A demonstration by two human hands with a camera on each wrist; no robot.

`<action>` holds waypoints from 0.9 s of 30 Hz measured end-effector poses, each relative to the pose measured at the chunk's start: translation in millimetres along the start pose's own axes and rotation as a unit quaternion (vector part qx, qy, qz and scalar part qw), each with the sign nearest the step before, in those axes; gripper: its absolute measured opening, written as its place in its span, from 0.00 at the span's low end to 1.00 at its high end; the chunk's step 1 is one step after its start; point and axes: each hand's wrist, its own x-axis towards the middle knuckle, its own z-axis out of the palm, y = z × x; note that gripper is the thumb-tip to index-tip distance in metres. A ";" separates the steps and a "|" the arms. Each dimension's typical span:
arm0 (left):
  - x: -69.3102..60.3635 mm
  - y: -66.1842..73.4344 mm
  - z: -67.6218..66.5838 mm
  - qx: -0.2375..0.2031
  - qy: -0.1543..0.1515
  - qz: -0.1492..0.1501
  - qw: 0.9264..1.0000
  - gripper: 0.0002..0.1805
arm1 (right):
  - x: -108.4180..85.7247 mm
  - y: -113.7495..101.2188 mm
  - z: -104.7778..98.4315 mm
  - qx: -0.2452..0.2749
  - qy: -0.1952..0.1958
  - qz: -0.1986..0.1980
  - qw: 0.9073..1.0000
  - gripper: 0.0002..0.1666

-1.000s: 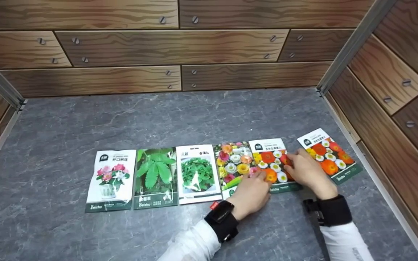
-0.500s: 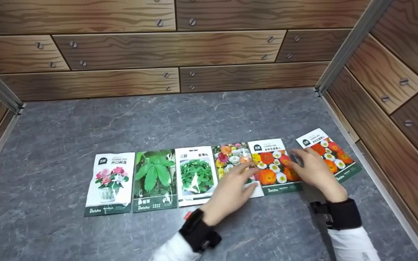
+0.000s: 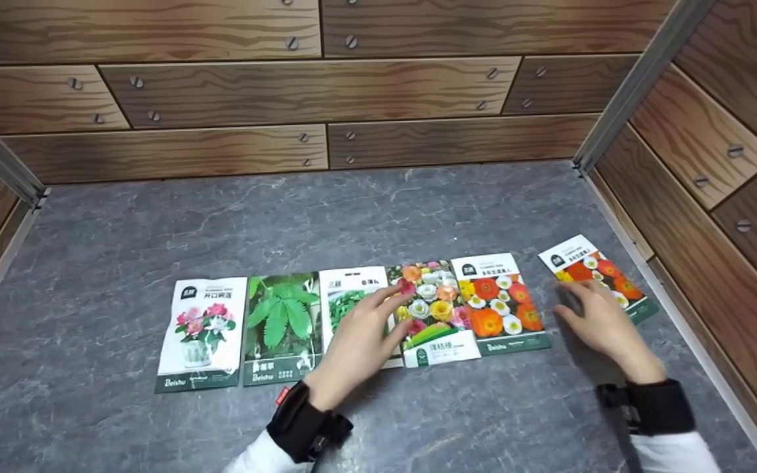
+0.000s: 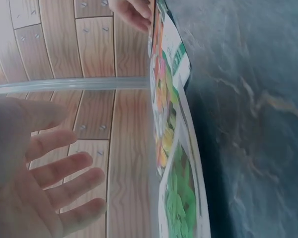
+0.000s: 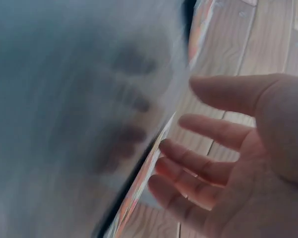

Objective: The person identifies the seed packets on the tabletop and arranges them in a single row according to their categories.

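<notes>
Several seed packets lie in a row on the grey marbled table. My left hand [image 3: 355,341] is raised over the packet with green leafy herbs [image 3: 352,281] and hides part of it; the left wrist view shows its fingers spread and holding nothing. Right of that lie the multicoloured flower packet [image 3: 437,309] and an orange-and-white flower packet [image 3: 502,303]. My right hand [image 3: 608,325], fingers loosely bent and holding nothing, is over the lower left of a slanted packet [image 3: 569,253] with the same orange-and-white flowers. Whether its fingertips touch that packet I cannot tell.
At the row's left end are a white packet with pink potted flowers [image 3: 201,328] and a green fern-like leaf packet [image 3: 282,318]. Wood-patterned walls [image 3: 221,98] enclose the back and sides of the table [image 3: 286,217], with metal strips [image 3: 641,79] at the corners.
My left hand has lifted off the multicoloured and orange flower packets and moved left over the herb packet. The right hand has drawn back rightward from the orange flower packet to the slanted one.
</notes>
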 end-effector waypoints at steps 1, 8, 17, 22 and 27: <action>-0.5 -0.5 -0.8 -0.003 -0.001 -0.001 1.000 0.26 | 0.0 5.9 -2.0 -0.002 0.005 0.000 1.000 0.28; -0.8 0.6 -5.1 -0.008 -0.002 0.001 1.000 0.25 | 9.2 46.2 -23.2 -0.023 -0.028 0.030 0.999 0.33; 0.9 -0.8 -5.2 -0.011 0.002 -0.005 1.000 0.23 | 21.4 82.4 -43.3 -0.030 -0.121 0.078 0.989 0.50; 0.9 -0.5 -5.2 -0.013 0.009 -0.003 1.000 0.22 | 26.4 77.9 -45.0 -0.027 -0.134 0.090 0.986 0.56; 1.6 1.3 -4.1 -0.025 0.006 -0.005 1.000 0.22 | 28.1 67.0 -46.3 -0.038 -0.107 0.123 0.986 0.58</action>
